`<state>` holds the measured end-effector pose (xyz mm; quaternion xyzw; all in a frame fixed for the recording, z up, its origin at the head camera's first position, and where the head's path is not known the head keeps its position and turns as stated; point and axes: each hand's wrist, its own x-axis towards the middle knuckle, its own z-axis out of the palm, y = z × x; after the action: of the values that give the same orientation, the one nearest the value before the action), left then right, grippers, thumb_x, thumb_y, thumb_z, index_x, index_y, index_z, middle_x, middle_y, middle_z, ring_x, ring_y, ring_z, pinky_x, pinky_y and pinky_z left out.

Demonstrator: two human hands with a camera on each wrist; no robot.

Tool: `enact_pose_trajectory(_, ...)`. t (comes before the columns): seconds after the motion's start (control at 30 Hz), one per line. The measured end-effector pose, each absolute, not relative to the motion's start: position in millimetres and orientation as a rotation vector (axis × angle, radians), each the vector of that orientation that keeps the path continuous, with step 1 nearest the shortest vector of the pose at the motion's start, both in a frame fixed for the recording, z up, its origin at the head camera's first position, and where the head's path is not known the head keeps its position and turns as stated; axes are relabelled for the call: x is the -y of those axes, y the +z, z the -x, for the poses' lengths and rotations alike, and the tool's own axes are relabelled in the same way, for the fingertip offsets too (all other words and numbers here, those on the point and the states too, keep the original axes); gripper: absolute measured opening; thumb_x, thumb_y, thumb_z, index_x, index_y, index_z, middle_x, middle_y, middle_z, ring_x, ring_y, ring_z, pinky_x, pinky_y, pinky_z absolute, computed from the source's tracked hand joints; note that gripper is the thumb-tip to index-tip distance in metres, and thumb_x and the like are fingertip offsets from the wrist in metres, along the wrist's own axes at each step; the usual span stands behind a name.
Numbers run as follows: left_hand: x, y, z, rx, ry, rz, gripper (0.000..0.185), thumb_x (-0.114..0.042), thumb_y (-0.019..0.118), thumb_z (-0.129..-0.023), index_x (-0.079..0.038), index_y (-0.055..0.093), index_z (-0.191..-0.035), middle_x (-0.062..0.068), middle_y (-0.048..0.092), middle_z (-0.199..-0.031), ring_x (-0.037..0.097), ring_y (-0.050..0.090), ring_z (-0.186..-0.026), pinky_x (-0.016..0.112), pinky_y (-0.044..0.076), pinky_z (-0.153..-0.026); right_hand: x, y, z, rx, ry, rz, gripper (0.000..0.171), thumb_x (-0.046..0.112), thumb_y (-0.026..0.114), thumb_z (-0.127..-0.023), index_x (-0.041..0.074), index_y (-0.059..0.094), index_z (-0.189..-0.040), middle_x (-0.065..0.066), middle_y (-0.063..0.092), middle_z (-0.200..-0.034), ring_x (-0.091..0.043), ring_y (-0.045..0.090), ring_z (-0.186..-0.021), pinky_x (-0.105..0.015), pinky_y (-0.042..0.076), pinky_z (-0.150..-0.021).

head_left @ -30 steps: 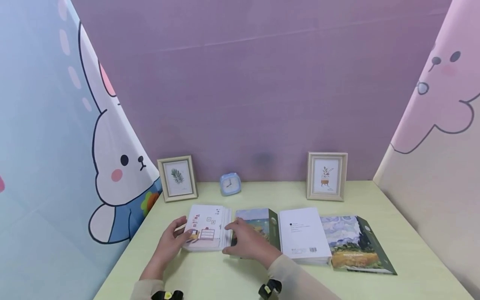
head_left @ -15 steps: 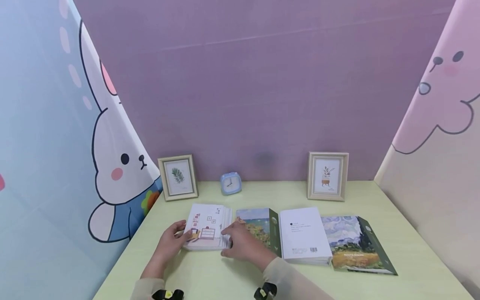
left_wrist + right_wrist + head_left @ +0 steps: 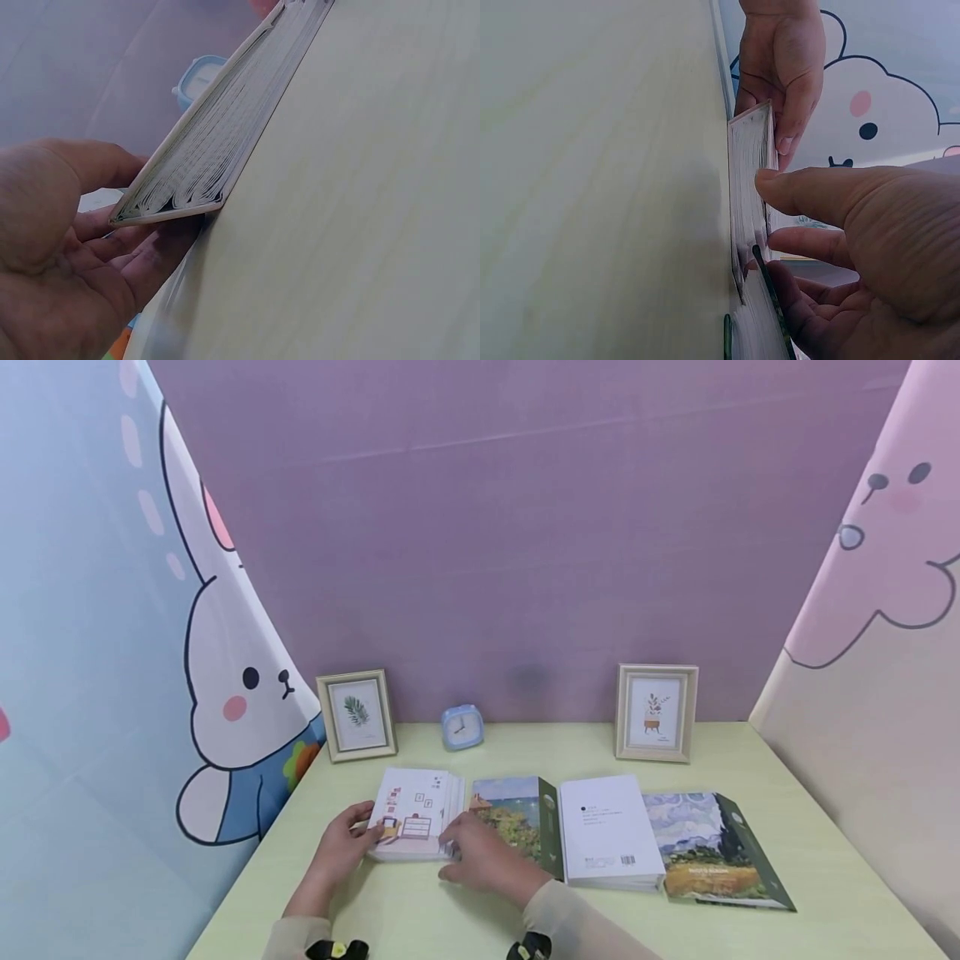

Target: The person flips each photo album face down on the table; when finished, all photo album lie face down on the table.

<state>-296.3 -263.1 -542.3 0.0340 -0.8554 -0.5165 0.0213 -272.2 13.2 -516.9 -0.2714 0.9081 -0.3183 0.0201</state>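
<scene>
A white photo album (image 3: 422, 803) with a drawn room on its cover lies at the left of a row on the table. My left hand (image 3: 337, 850) grips its left edge, the thumb on top; in the left wrist view the fingers (image 3: 161, 262) sit by the spine. My right hand (image 3: 491, 862) is at the album's right edge, fingertips touching it, thumb lower and apart from the fingers. Partly under that hand lies a green-spined album (image 3: 525, 814) with a seaside painting. Thick layered pages (image 3: 748, 180) show in the right wrist view.
To the right lie a white album (image 3: 609, 827), back cover up, and an album with a landscape painting (image 3: 701, 843). A blue clock (image 3: 462, 727) and two picture frames, left (image 3: 357, 716) and right (image 3: 656, 713), stand along the back of the pale table (image 3: 405, 927).
My right hand has shifted slightly left and down along the white album's right edge. The left hand keeps its hold, and the albums stay in place.
</scene>
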Motion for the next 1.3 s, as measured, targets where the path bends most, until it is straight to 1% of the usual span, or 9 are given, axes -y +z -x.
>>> enact_pose_trajectory(0.3, 265.3, -545.3, 296.7, 2.611, -1.657, -0.105, 0.057, -0.024, 0.071, -0.101, -0.006, 0.051, -0.151, 0.018, 0.055, -0.149, 0.038, 0.058, -0.131, 0.05, 0.053, -0.107, -14.0, -519.6, 272.2, -2.789, -1.003, 0.852, 0.043, 0.026, 0.09, -0.082, 0.007, 0.075, -0.118, 0.005, 0.056, -0.111, -0.003, 0.056, -0.09, -0.021, 0.054, -0.078)
enact_pose_trajectory(0.37, 266.0, -545.1, 297.0, 2.588, -1.679, -0.093, 0.057, -0.026, 0.072, -0.101, -0.008, 0.051, -0.151, 0.017, 0.055, -0.149, 0.037, 0.059, -0.13, 0.046, 0.054, -0.106, -13.9, -521.0, 272.9, -2.791, -1.016, 0.858, 0.043, 0.027, 0.09, -0.082, 0.007, 0.076, -0.118, 0.005, 0.057, -0.111, -0.003, 0.058, -0.091, -0.021, 0.054, -0.078)
enact_pose_trajectory(0.57, 265.6, -540.4, 296.0, 2.456, -1.819, -0.059, 0.055, -0.024, 0.074, -0.1, -0.009, 0.054, -0.149, 0.015, 0.057, -0.145, 0.029, 0.063, -0.12, 0.025, 0.057, -0.086, -14.4, -522.5, 273.9, -2.8, -1.028, 0.883, 0.041, 0.03, 0.088, -0.084, 0.008, 0.076, -0.117, 0.005, 0.06, -0.109, -0.004, 0.058, -0.092, -0.022, 0.054, -0.082)
enact_pose_trajectory(0.63, 264.8, -538.6, 295.6, 2.413, -1.878, -0.055, 0.054, -0.022, 0.073, -0.1, -0.009, 0.054, -0.149, 0.014, 0.056, -0.145, 0.027, 0.064, -0.119, 0.023, 0.058, -0.083, -14.8, -522.3, 274.1, -2.814, -1.022, 0.894, 0.041, 0.031, 0.087, -0.084, 0.009, 0.076, -0.117, 0.005, 0.061, -0.107, -0.004, 0.057, -0.092, -0.023, 0.054, -0.083)
enact_pose_trajectory(0.87, 263.1, -533.5, 292.1, 2.363, -1.982, -0.041, 0.051, -0.02, 0.066, -0.103, -0.013, 0.053, -0.152, 0.013, 0.05, -0.152, 0.027, 0.062, -0.121, 0.031, 0.061, -0.086, -16.4, -521.5, 274.2, -2.803, -1.052, 0.882, 0.048, 0.031, 0.084, -0.088, 0.006, 0.072, -0.127, 0.002, 0.062, -0.106, -0.004, 0.057, -0.091, -0.025, 0.055, -0.084)
enact_pose_trajectory(1.0, 262.7, -533.1, 292.2, 2.346, -1.982, -0.041, 0.047, -0.023, 0.066, -0.104, -0.018, 0.056, -0.149, 0.008, 0.051, -0.153, 0.024, 0.062, -0.12, 0.034, 0.062, -0.087, -16.2, -521.7, 274.6, -2.791, -1.071, 0.879, 0.048, 0.031, 0.084, -0.088, 0.008, 0.072, -0.128, 0.002, 0.061, -0.109, -0.003, 0.058, -0.091, -0.025, 0.056, -0.083)
enact_pose_trajectory(1.13, 262.8, -534.7, 292.9, 2.318, -1.983, 0.003, 0.045, -0.022, 0.065, -0.104, -0.018, 0.057, -0.148, 0.007, 0.052, -0.153, 0.021, 0.064, -0.118, 0.034, 0.062, -0.086, -15.9, -522.0, 274.4, -2.787, -1.085, 0.857, 0.047, 0.031, 0.084, -0.088, 0.009, 0.072, -0.129, 0.003, 0.06, -0.111, -0.002, 0.058, -0.091, -0.025, 0.056, -0.082)
enact_pose_trajectory(1.27, 262.9, -536.1, 292.1, 2.285, -2.001, 0.071, 0.046, -0.022, 0.064, -0.105, -0.015, 0.057, -0.15, 0.009, 0.051, -0.154, 0.018, 0.066, -0.114, 0.034, 0.063, -0.085, -15.5, -522.4, 274.1, -2.784, -1.093, 0.857, 0.044, 0.029, 0.083, -0.091, 0.009, 0.072, -0.128, -0.002, 0.058, -0.124, -0.003, 0.061, -0.094, -0.024, 0.056, -0.083)
enact_pose_trajectory(1.3, 262.9, -536.1, 291.5, 2.274, -2.012, 0.087, 0.045, -0.022, 0.064, -0.105, -0.014, 0.056, -0.15, 0.01, 0.051, -0.155, 0.018, 0.067, -0.113, 0.034, 0.063, -0.085, -15.5, -522.5, 274.1, -2.796, -1.078, 0.87, 0.042, 0.029, 0.082, -0.091, 0.009, 0.073, -0.127, -0.004, 0.058, -0.129, -0.005, 0.063, -0.099, -0.025, 0.057, -0.087)
